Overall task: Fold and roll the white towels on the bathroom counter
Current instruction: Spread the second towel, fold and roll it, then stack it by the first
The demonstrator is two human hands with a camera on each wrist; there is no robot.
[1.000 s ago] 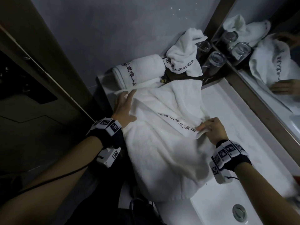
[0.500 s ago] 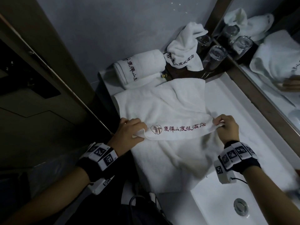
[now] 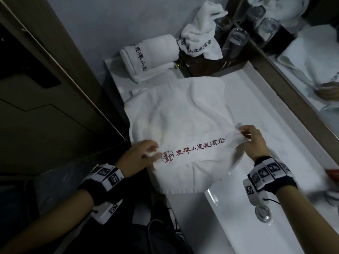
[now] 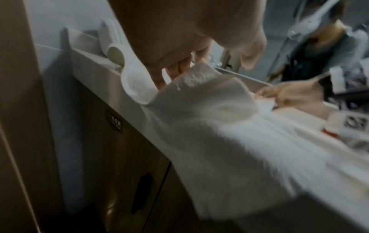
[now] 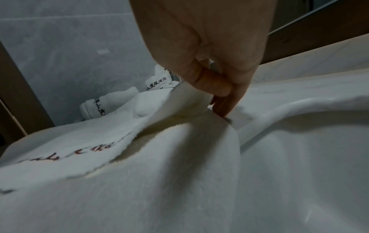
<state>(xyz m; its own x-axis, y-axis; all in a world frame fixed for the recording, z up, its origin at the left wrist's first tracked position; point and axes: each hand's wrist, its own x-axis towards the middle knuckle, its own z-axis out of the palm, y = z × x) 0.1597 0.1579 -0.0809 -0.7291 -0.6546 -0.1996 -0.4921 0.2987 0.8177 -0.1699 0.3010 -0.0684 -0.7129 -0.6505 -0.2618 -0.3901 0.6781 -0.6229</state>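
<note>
A white towel [image 3: 179, 116] with red embroidered lettering lies spread over the counter [image 3: 256, 99], its near part hanging over the front edge. My left hand [image 3: 139, 156] pinches the lettered edge at its left corner, also in the left wrist view [image 4: 179, 69]. My right hand [image 3: 251, 138] pinches the same edge at its right corner; the right wrist view shows thumb and fingers [image 5: 215, 85] closed on the towel [image 5: 159, 173]. A rolled towel [image 3: 150, 54] lies at the back left. A crumpled towel [image 3: 200, 35] sits on a dark box.
Two drinking glasses [image 3: 234, 41] stand by the mirror [image 3: 302, 52] at the back right. The sink basin with its drain [image 3: 263, 213] lies to the right of the towel. A dark wooden door frame [image 3: 60, 66] runs along the left. A cabinet front [image 4: 127, 157] is below the counter.
Both hands came back to the near edge, took a corner each and folded it over so the red lettering faces up. That edge has since dropped lower over the towel.
</note>
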